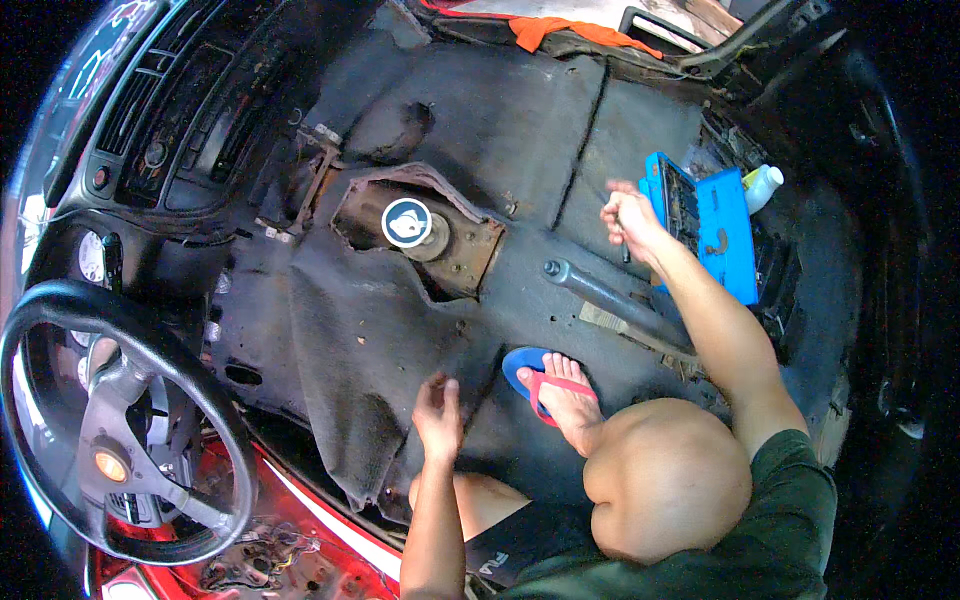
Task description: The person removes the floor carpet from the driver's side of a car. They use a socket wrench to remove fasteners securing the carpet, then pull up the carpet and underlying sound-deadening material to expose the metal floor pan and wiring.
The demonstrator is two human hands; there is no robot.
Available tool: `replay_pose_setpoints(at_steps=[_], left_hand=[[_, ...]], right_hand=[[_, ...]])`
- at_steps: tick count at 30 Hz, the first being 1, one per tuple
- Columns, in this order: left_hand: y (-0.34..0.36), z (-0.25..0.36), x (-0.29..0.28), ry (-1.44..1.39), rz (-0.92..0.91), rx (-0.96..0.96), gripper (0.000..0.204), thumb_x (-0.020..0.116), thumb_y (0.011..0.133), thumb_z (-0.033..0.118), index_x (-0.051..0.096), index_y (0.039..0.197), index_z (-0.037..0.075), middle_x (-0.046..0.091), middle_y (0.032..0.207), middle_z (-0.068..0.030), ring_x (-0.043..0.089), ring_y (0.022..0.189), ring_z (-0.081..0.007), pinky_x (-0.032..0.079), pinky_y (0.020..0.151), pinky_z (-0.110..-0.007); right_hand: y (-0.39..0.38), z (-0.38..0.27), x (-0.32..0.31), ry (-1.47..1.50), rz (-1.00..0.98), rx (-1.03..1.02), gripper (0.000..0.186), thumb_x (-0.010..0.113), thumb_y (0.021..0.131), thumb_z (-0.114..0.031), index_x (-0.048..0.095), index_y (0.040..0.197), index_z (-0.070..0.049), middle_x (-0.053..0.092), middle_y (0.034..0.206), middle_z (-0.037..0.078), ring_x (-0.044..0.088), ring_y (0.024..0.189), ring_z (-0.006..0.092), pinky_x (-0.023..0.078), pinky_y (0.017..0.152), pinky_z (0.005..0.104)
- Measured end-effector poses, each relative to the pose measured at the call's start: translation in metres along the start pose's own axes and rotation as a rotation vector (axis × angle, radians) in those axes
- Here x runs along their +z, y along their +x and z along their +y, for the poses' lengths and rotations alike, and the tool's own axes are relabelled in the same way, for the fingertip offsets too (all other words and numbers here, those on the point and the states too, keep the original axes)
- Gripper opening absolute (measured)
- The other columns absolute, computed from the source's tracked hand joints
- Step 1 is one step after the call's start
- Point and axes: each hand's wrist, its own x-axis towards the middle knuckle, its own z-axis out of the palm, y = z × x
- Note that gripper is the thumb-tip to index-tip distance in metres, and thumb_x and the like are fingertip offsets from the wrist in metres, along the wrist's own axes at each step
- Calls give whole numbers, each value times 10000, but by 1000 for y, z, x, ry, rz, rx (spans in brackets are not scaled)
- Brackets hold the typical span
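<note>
My left hand (438, 420) hovers over the black floor covering (340, 390), fingers loosely bent and apart, holding nothing visible. My right hand (630, 222) is closed beside an open blue toolbox (730, 240); a short dark piece shows below it, but I cannot make out what it grips. Below that hand lies a grey handbrake lever (600, 290). A gear lever stub with a round top (406, 222) rises from a cut opening in the covering. My foot (565, 405), in a blue and red sandal, rests near the handbrake.
A steering wheel (225, 420) and dashboard (175, 120) fill the left side. A white bottle (764, 186) stands behind the toolbox. An orange cloth (575, 33) lies on the far door sill. Red bodywork (285, 500) shows at the lower left.
</note>
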Motion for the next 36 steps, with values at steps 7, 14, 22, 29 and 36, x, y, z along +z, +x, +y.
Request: replay_pose_setpoints(at_steps=[7,14,22,29,36], left_hand=[[-21,175,13,-346,-65,504,320,596,987,81,585,1292,-18,670,1203,-127,644,1075,-199,487,987,-340],[-77,210,23,-518,-32,761,492,572,1018,389,544,1305,-9,598,910,-57,541,660,-107,453,538,-226],[-86,180,18,-696,299,512,378,536,1031,475,511,936,110,347,542,56,331,399,-54,274,388,-222],[-34,137,-18,-543,277,271,384,529,1043,450,561,1018,68,458,644,4,451,548,-97,377,506,-239],[-3,-44,13,-230,-21,-145,389,569,1024,430,568,926,54,553,690,-24,528,540,-142,431,493,-290]], right_hand=[[-187,-132,24,-184,-313,-858,427,424,1067,-378,580,1259,-30,465,714,-35,427,647,60,365,574,238],[-249,-76,72,-434,-739,-1035,243,585,986,-227,623,1093,-12,679,873,176,675,841,436,535,737,492],[-243,-51,50,-990,-714,-1001,276,535,990,-416,633,1008,-160,684,736,162,679,692,409,533,589,548],[-143,-110,-56,-530,53,-528,390,547,998,-186,540,1327,23,663,988,162,657,760,204,575,664,359],[-22,-29,-191,-113,263,-23,117,535,953,-49,538,1041,30,620,829,130,656,648,273,625,600,415]])
